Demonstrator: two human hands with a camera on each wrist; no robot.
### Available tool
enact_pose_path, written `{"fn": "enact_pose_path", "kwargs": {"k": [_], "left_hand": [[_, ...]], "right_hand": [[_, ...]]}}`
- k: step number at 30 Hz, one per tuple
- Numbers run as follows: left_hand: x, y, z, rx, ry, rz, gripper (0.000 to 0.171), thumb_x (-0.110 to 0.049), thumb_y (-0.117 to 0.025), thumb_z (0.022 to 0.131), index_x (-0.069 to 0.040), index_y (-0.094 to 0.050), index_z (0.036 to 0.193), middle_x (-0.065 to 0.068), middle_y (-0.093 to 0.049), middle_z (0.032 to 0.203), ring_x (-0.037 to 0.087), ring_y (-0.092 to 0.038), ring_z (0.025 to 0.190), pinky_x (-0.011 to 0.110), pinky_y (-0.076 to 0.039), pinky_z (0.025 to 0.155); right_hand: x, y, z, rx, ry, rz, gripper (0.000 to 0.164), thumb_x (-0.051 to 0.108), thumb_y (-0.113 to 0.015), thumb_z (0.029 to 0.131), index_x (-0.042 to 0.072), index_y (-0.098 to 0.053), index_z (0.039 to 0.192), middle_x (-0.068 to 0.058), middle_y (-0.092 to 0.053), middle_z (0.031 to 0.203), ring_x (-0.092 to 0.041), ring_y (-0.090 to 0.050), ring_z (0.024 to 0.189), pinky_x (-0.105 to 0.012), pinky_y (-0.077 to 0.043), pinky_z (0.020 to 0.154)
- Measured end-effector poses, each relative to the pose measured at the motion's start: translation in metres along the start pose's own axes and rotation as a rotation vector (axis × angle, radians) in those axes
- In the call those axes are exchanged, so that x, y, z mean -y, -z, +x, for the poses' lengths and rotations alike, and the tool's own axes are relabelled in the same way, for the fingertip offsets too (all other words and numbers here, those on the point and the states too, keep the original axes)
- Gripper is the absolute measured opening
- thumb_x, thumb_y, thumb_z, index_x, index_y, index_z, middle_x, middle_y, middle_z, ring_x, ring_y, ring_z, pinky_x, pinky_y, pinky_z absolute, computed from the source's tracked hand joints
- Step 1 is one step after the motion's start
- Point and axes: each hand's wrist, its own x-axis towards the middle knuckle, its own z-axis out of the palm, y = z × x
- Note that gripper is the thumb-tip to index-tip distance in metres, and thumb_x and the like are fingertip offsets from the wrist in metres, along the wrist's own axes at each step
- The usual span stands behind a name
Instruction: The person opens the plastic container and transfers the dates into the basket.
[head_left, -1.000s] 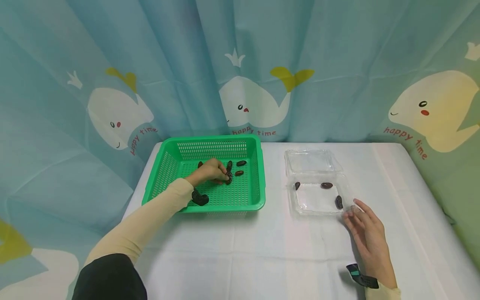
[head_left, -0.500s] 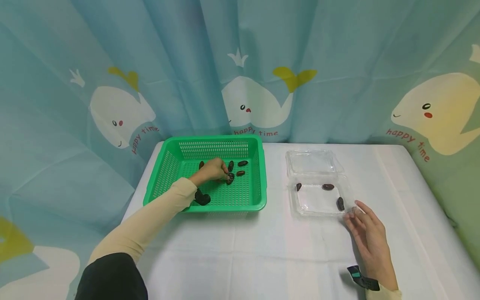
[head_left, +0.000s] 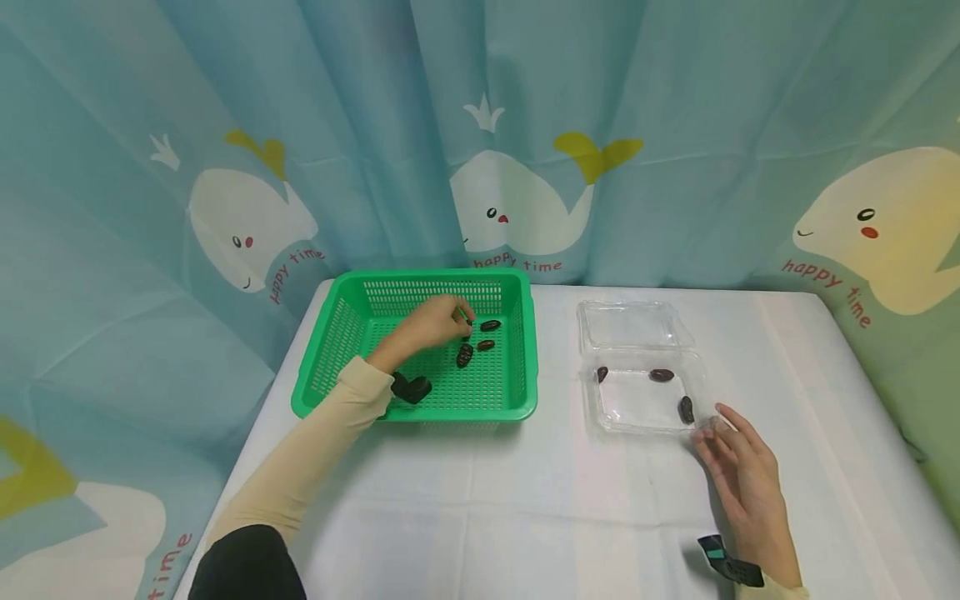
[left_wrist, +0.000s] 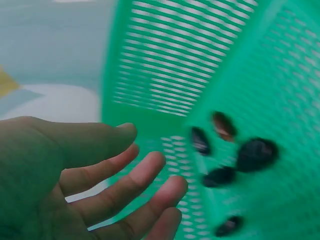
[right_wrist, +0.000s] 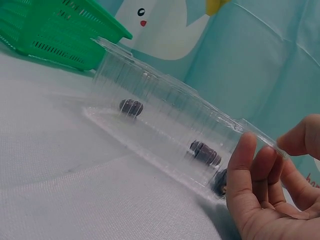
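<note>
In the head view my left hand (head_left: 437, 322) is over the green plastic basket (head_left: 527, 392), its fingertips overlapping a dark date near the back. The left wrist view shows that hand (left_wrist: 105, 175) with loosely bent fingers, thumb apart and nothing between them. Below it lie several dates, among them a large one (left_wrist: 256, 154) and a reddish one (left_wrist: 223, 126). My right hand (head_left: 742, 479) is at the near right corner of a clear plastic clamshell box (head_left: 637, 430). Thumb and fingers pinch its rim in the right wrist view. Three dates, one of them (head_left: 662, 375) near the middle, lie inside.
The box's lid (head_left: 628, 325) lies folded back behind it. A white cloth (head_left: 540, 508) covers the table, and a blue curtain (head_left: 375, 125) with whales hangs behind. The left forearm crosses the basket's front rim.
My left hand has left the large date in the basket and moved back and slightly right. The right hand stays at the box corner. The head view has shifted slightly.
</note>
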Motion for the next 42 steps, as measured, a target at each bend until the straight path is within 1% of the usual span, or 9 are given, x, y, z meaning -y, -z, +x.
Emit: {"fn": "enact_pose_path", "kwargs": {"k": [5,9,13,19,26,30,36,40,42], "left_hand": [[-0.022,0.002,-0.015,-0.091,-0.043,-0.013,0.025,-0.018,-0.063,0.105,-0.010,-0.068,0.128,0.011,-0.073,0.122,0.029,-0.069,0.112,0.043,-0.056,0.090],[-0.039,-0.008,-0.029,-0.146,-0.092,-0.071,0.025,-0.018,-0.064,0.105,-0.012,-0.068,0.129,0.008,-0.073,0.121,0.028,-0.069,0.110,0.042,-0.057,0.089],[-0.054,-0.026,-0.039,-0.192,-0.145,-0.140,0.023,-0.018,-0.064,0.105,-0.014,-0.069,0.127,0.004,-0.074,0.118,0.025,-0.069,0.105,0.038,-0.057,0.085],[-0.075,-0.063,-0.044,-0.225,-0.197,-0.265,0.019,-0.018,-0.063,0.105,-0.014,-0.071,0.122,0.000,-0.075,0.117,0.019,-0.069,0.102,0.033,-0.057,0.086],[-0.103,-0.104,-0.038,-0.234,-0.283,-0.309,0.015,-0.014,-0.065,0.103,-0.015,-0.074,0.115,-0.002,-0.077,0.112,0.012,-0.068,0.094,0.021,-0.054,0.081],[-0.115,-0.124,-0.030,-0.210,-0.325,-0.344,0.015,-0.015,-0.066,0.103,-0.016,-0.074,0.115,-0.004,-0.077,0.113,0.005,-0.067,0.093,0.016,-0.053,0.081],[-0.127,-0.150,-0.016,-0.158,-0.318,-0.369,0.015,-0.015,-0.065,0.103,-0.017,-0.074,0.115,-0.006,-0.076,0.105,-0.002,-0.063,0.087,0.013,-0.050,0.076],[-0.131,-0.166,-0.007,-0.127,-0.308,-0.332,0.016,-0.017,-0.065,0.103,-0.017,-0.074,0.116,-0.008,-0.076,0.102,-0.005,-0.061,0.085,0.011,-0.048,0.075],[-0.134,-0.173,-0.003,-0.133,-0.311,-0.299,0.016,-0.018,-0.066,0.103,-0.017,-0.075,0.116,-0.008,-0.076,0.102,-0.006,-0.060,0.084,0.010,-0.047,0.075]], "right_hand": [[0.000,0.001,-0.001,0.005,-0.001,-0.008,0.028,0.007,-0.058,0.107,0.020,-0.065,0.131,0.001,-0.064,0.108,-0.008,-0.069,0.093,-0.021,-0.061,0.088],[-0.001,0.001,-0.001,0.005,-0.001,-0.012,0.029,0.008,-0.058,0.106,0.019,-0.063,0.133,0.002,-0.064,0.107,-0.007,-0.069,0.093,-0.021,-0.060,0.089],[0.000,0.001,0.000,-0.007,-0.001,-0.022,0.028,0.009,-0.060,0.106,0.021,-0.065,0.131,0.002,-0.064,0.107,-0.007,-0.069,0.094,-0.020,-0.060,0.089],[0.000,0.002,0.000,-0.024,-0.011,-0.028,0.028,0.008,-0.060,0.106,0.022,-0.065,0.130,0.002,-0.061,0.111,-0.007,-0.068,0.094,-0.020,-0.060,0.088],[0.001,0.002,0.000,-0.053,-0.040,-0.037,0.031,0.008,-0.061,0.105,0.023,-0.065,0.132,0.003,-0.055,0.121,-0.006,-0.067,0.095,-0.020,-0.060,0.089],[0.003,0.005,0.000,-0.050,-0.053,-0.064,0.033,0.011,-0.060,0.106,0.026,-0.063,0.135,0.003,-0.051,0.123,-0.005,-0.067,0.097,-0.019,-0.060,0.091],[0.004,0.007,-0.001,-0.025,-0.062,-0.064,0.032,0.013,-0.060,0.107,0.026,-0.063,0.136,0.005,-0.053,0.120,-0.004,-0.066,0.098,-0.019,-0.059,0.091],[0.002,0.006,-0.001,-0.038,-0.076,-0.063,0.031,0.013,-0.061,0.106,0.027,-0.064,0.134,0.006,-0.055,0.119,-0.005,-0.067,0.097,-0.020,-0.059,0.091],[0.001,0.006,-0.001,-0.035,-0.070,-0.066,0.030,0.013,-0.061,0.106,0.026,-0.064,0.133,0.005,-0.054,0.119,-0.005,-0.067,0.098,-0.020,-0.059,0.092]]}}
